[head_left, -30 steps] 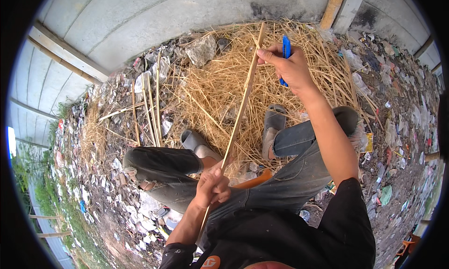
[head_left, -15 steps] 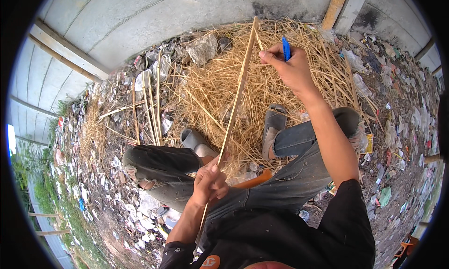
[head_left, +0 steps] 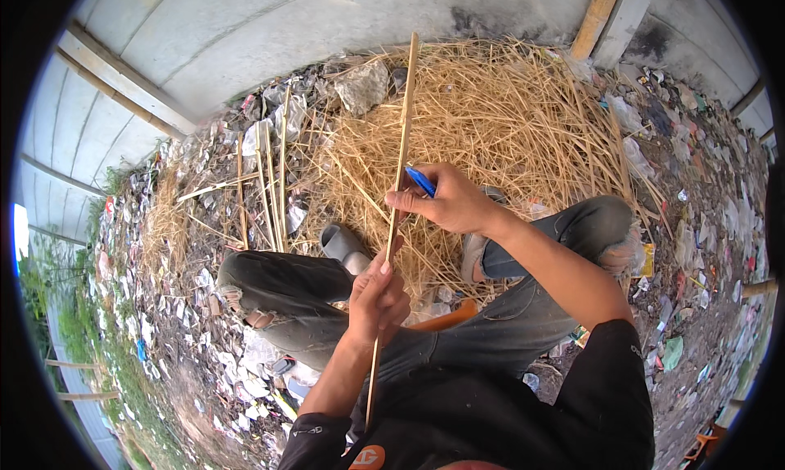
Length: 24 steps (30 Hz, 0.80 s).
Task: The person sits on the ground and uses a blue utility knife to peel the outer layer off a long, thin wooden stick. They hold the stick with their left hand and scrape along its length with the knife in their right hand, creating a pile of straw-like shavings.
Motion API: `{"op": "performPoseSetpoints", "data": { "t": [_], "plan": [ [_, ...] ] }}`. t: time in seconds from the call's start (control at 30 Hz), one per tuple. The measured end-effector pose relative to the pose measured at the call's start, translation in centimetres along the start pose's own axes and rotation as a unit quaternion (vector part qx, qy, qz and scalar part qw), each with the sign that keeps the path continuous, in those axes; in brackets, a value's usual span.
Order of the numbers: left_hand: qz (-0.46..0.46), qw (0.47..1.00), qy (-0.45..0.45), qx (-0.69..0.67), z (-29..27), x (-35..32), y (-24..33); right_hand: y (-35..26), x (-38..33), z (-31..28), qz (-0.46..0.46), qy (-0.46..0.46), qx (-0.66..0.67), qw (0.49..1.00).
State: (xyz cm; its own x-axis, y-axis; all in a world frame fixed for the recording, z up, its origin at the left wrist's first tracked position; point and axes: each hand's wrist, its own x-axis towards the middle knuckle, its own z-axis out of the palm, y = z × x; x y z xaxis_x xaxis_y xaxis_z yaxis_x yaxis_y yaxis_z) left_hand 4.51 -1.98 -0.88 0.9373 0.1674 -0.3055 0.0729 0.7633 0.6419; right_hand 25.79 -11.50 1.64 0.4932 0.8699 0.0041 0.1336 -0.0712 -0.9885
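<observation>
A long, thin bamboo strip [head_left: 406, 102] stands slantwise in front of me, its lower end reaching my black shirt. My left hand [head_left: 378, 302] is closed round its lower part, thumb pointing up along it. Just above, my right hand [head_left: 448, 199] pinches against the strip with thumb and fingertips. A blue-handled cutter [head_left: 420, 181] sticks out of that same hand beside the strip; its blade is hidden. Beyond both hands spreads a heap of straw-coloured bamboo shavings [head_left: 507, 110].
Several bamboo strips [head_left: 268, 188] lie left of the heap. A grey rock [head_left: 362, 87] rests near the concrete wall [head_left: 327, 20]. Between my legs is an orange object [head_left: 446, 316], partly covered. Scattered litter [head_left: 687, 225] surrounds me, and a bamboo pole [head_left: 595, 19] leans at the wall.
My right hand has come down and left from near the strip's top to just above my left hand. The left hand has risen a little, and the strip's top has tipped left.
</observation>
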Motion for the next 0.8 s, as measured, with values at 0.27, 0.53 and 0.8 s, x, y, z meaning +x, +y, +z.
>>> {"op": "performPoseSetpoints", "data": {
  "t": [0.27, 0.53, 0.8],
  "plan": [
    [-0.033, 0.996, -0.062, -0.045, 0.0, -1.3, -1.2, -0.9, 0.4, -2.4, 0.042, 0.076, 0.171, 0.981],
    [-0.039, 0.997, -0.034, -0.052, -0.1, -2.9, -2.6, 0.0, 0.7, -4.7, 0.012, 0.169, -0.120, 0.978],
    [0.055, 0.993, 0.088, 0.048, 1.0, 0.3, 0.4, 1.5, -1.6, 2.0, -0.025, 0.038, -0.406, 0.913]
  ]
}}
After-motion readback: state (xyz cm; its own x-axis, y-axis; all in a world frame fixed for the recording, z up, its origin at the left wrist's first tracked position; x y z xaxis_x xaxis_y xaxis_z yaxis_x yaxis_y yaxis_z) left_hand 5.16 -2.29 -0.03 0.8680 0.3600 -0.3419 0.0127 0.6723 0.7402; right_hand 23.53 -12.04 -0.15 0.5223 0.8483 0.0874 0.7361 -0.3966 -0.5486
